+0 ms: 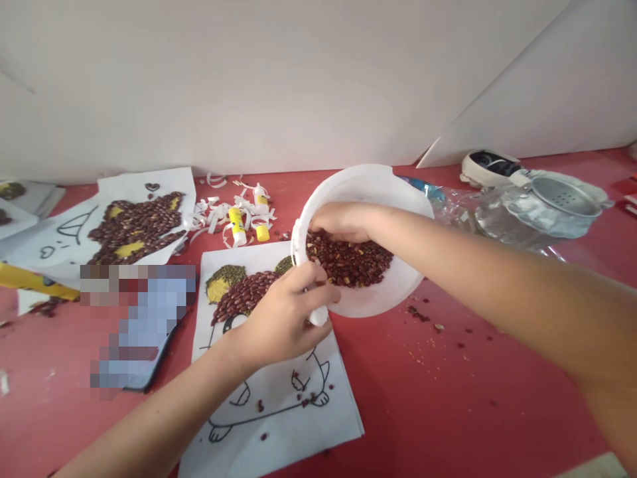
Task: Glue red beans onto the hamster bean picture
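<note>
The left hand (pixel 283 312) is closed around the rim of a round white plastic bowl (pixel 363 186), which is tilted above the far edge of a white paper sheet (pixel 279 411) bearing glued seeds. The right hand (pixel 341 222) is curled among glossy dark-red beans (pixel 351 260) in the bowl; any grip on them cannot be determined. Stray beans lie on the smooth red table (pixel 448 405).

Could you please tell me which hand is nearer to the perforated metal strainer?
Right: the right hand, in the beans, is nearer, left of the strainer; the left hand, holding the bowl, is farther left.
</note>
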`<state>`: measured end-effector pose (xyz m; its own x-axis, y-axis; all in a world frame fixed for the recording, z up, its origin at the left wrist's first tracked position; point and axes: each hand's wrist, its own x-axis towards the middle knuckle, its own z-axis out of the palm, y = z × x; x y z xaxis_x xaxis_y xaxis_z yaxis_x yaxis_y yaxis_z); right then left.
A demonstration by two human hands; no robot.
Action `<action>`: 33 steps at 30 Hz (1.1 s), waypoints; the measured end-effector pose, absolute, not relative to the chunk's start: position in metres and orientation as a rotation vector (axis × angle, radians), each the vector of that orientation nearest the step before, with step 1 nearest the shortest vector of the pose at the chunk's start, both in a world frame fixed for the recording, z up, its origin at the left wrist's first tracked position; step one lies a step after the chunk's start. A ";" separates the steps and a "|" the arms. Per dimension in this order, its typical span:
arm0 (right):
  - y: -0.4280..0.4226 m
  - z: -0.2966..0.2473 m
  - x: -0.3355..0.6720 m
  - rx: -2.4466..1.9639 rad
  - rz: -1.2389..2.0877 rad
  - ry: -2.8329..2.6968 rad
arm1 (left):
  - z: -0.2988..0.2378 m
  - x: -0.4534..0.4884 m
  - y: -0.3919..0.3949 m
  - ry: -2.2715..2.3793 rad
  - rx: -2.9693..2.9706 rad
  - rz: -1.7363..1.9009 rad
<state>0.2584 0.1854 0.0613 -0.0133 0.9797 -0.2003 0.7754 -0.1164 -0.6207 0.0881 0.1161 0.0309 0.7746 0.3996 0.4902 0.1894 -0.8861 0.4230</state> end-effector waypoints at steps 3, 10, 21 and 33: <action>0.186 0.064 0.259 -1.907 1.312 -1.691 | 0.031 0.089 0.115 0.461 2.605 0.856; 0.182 0.072 0.271 -1.658 1.638 -1.424 | 0.033 0.090 0.117 0.501 2.570 0.877; 0.168 0.094 0.282 -1.677 1.498 -1.455 | 0.033 0.090 0.117 0.506 2.577 0.904; 0.157 0.088 0.288 -1.578 1.668 -1.238 | 0.036 0.090 0.120 0.511 2.576 0.897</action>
<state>0.2877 0.1567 0.0876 -0.1803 0.8593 -0.4787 0.2094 -0.4420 -0.8722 0.0901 0.1197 0.0363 0.7325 0.4462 0.5142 0.2144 -0.8681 0.4478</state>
